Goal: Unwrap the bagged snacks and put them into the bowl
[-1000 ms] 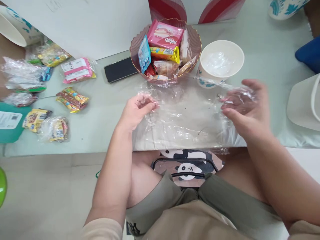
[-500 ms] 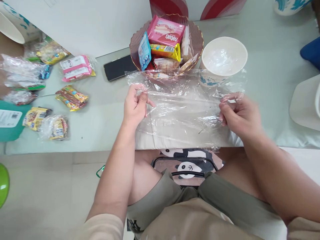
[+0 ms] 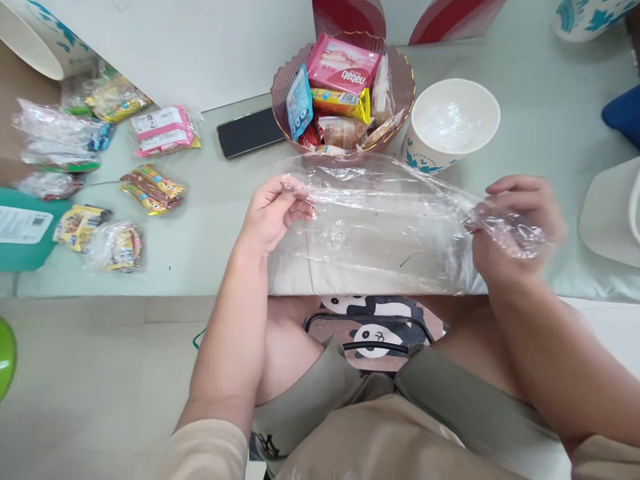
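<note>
A clear plastic bag is stretched between my two hands, just above the front part of the table. My left hand pinches its left end between thumb and fingers. At the other end, my right hand grips a bunched part of the plastic, which trails over the fingers; the hand is slightly blurred. Beyond the bag stands a scalloped pink bowl holding wrapped snacks, among them a pink wafer pack and a yellow packet. Right of the bowl, a white paper tub has clear plastic inside.
Several bagged snacks, including a pink pack and yellow-brown bars, lie on the left. A phone rests beside the bowl. A white box stands behind. A white container is at the right edge.
My right hand has moved right and turned, gathering its end of the plastic bag. My left hand keeps its end and has shifted slightly. The bag is now pulled longer.
</note>
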